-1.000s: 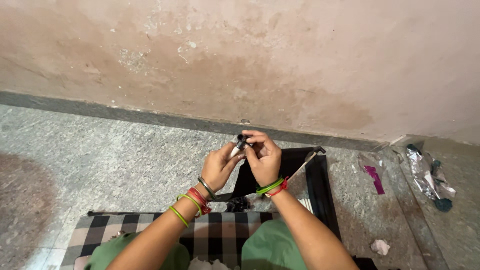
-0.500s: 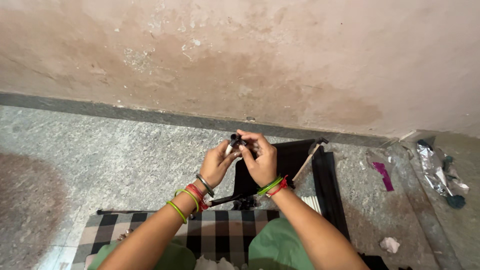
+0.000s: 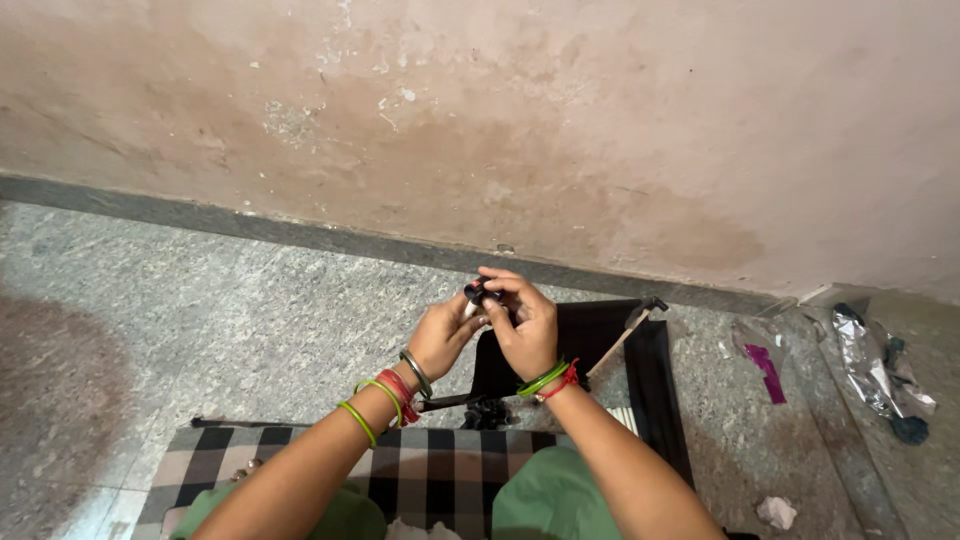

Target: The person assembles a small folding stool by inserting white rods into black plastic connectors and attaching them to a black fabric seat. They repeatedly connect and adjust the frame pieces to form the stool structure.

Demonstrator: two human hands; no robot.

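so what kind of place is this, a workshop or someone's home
Most likely a plain room in a home or small workspace, with the person sitting on the floor. The speckled stone floor meets a stained, peeling plaster wall, a checked cloth lies underfoot, and both hands work a small dark part.

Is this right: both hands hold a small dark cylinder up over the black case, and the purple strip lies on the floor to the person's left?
Not quite. In the head view both hands, left hand and right hand, do hold the small dark cylinder over the black case, but the purple strip lies on the floor to the person's right.
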